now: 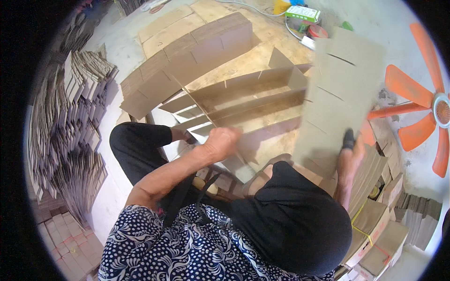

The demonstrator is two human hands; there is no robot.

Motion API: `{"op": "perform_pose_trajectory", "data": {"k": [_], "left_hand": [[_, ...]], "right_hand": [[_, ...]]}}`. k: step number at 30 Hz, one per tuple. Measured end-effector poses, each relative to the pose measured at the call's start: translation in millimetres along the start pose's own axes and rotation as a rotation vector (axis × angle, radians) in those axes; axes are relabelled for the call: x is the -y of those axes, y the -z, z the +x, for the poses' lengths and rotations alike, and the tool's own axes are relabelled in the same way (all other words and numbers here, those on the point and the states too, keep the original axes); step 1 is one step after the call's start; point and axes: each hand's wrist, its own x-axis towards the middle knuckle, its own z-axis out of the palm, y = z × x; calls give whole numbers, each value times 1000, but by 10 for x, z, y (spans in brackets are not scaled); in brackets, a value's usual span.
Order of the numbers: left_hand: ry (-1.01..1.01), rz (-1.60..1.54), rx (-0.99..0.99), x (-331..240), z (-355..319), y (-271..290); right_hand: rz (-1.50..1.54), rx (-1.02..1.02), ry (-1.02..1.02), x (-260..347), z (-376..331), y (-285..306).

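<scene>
My right hand (352, 152), with a black cover on one finger, holds a slotted cardboard sheet (335, 93) by its lower right edge. The sheet stands tilted up and hides the right end of a partly joined cardboard divider (255, 110). That divider has several long strips running left to right, with a cross strip (199, 105) across their left part and a short one (296, 78) farther right. My left hand (222, 143) is closed at the near part of the left cross strip; its fingertips are hidden.
A long row of stacked slotted cardboard (201, 49) stands beyond the divider. Bundled cardboard pieces (77, 122) pile up at the left. An orange-bladed fan (417, 100) is at the right, above tied cardboard stacks (375, 225). A green-and-white box (303, 14) and a cable lie at the back.
</scene>
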Motion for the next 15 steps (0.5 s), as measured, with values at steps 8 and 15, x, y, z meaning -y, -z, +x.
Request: {"op": "perform_pose_trajectory", "data": {"k": [8,15], "left_hand": [[-193,-794,-134,-498,-423,1172],[-994,-1803,-181,-1214,-1075,1517]], "right_hand": [[-61,258,108,255,799,-616],[12,263,144,529,562,-664]]}}
